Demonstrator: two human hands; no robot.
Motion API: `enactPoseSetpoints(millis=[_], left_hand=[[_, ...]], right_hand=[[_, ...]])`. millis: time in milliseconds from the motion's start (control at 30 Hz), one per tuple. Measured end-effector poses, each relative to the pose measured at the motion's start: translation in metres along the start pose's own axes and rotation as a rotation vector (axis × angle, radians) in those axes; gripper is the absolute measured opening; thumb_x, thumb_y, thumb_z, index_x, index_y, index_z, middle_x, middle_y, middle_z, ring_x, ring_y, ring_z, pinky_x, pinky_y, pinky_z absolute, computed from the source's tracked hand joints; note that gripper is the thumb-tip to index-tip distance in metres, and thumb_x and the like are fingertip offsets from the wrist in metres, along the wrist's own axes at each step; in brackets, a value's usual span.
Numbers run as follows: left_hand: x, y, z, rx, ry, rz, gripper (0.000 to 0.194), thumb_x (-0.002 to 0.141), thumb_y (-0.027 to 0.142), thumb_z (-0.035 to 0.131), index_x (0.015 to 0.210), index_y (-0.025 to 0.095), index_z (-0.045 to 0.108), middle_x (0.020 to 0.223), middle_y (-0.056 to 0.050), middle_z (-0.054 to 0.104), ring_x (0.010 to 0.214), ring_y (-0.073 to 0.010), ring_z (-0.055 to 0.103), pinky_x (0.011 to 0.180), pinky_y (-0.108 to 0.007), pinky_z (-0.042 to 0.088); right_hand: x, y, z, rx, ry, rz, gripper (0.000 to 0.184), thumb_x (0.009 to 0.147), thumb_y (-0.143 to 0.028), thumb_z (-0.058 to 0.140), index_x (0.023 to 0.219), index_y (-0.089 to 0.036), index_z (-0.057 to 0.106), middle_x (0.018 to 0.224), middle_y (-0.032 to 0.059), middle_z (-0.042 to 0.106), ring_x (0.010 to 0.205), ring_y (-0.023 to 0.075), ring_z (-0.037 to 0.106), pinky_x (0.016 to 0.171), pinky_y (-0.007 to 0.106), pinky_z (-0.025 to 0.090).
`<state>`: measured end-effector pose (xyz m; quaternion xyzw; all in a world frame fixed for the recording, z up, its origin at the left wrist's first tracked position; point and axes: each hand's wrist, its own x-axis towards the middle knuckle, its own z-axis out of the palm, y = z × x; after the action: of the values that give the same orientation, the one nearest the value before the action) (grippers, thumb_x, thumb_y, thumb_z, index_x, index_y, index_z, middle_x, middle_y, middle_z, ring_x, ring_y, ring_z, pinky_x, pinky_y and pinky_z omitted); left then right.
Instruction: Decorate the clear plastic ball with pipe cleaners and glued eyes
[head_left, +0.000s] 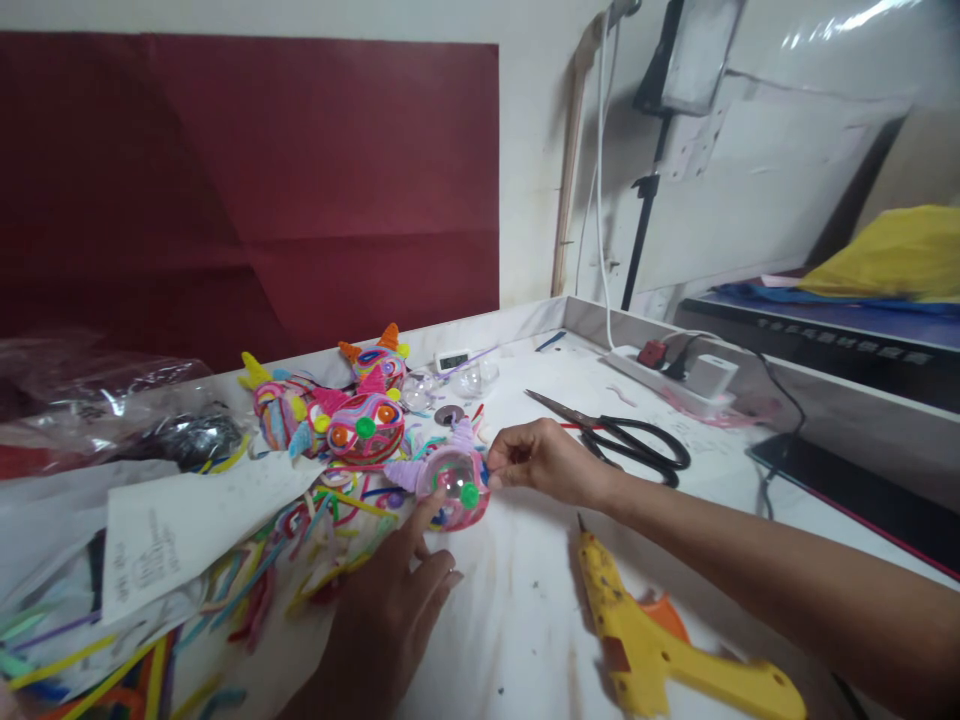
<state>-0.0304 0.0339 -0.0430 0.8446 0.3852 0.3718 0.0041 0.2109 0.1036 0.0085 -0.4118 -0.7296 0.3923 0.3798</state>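
Observation:
A clear plastic ball [454, 484] wrapped in pink and purple pipe cleaners, with a green pom-pom on it, rests on the white table [525, 600]. My left hand [390, 600] lies on the table below it, index finger stretched out and touching the ball's lower left side. My right hand [541, 460] reaches in from the right, fingertips pinched against the ball's right side on a small piece I cannot make out. Behind the ball sit finished pipe-cleaner ball figures [364, 425] with coloured eyes and horns.
A yellow glue gun [660, 650] lies at the front right. Black-handled scissors [622, 440] lie behind my right hand. Loose pipe cleaners [225, 600] and a paper sheet [180, 530] cover the left. Empty clear half-balls [465, 382], a power strip [675, 375] and plastic bags [112, 400] sit further back.

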Motion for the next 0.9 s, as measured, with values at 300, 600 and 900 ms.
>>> enactPoseSetpoints(millis=[300, 600, 900], left_hand=[[0.0019, -0.0001, -0.0021, -0.125, -0.035, -0.062, 0.030, 0.094, 0.027, 0.048, 0.122, 0.025, 0.058, 0.102, -0.008, 0.069, 0.074, -0.0131, 0.066, 0.071, -0.024, 0.060], [0.0012, 0.0001, 0.0004, -0.177, -0.026, -0.084, 0.035, 0.094, 0.028, 0.047, 0.129, 0.027, 0.055, 0.102, -0.007, 0.069, 0.068, -0.0130, 0.065, 0.067, -0.023, 0.060], [0.0014, -0.0009, -0.0035, -0.056, -0.044, -0.020, 0.019, 0.093, 0.023, 0.051, 0.105, 0.024, 0.065, 0.121, -0.008, 0.065, 0.076, -0.0115, 0.065, 0.074, -0.024, 0.059]], right_hand=[[0.0049, 0.0000, -0.0017, 0.007, -0.014, 0.004, 0.027, 0.061, -0.038, 0.081, 0.066, -0.016, 0.065, 0.061, -0.0023, 0.060, 0.058, 0.0107, 0.052, 0.054, 0.022, 0.042], [0.0021, 0.0005, -0.0027, 0.049, -0.022, 0.030, 0.016, 0.063, -0.025, 0.075, 0.074, -0.017, 0.066, 0.067, -0.0005, 0.067, 0.063, 0.0127, 0.061, 0.060, 0.024, 0.050], [0.0009, 0.0002, -0.0043, 0.053, -0.022, 0.033, 0.011, 0.064, -0.017, 0.068, 0.074, -0.017, 0.066, 0.068, -0.0008, 0.068, 0.064, 0.0124, 0.063, 0.062, 0.024, 0.049]])
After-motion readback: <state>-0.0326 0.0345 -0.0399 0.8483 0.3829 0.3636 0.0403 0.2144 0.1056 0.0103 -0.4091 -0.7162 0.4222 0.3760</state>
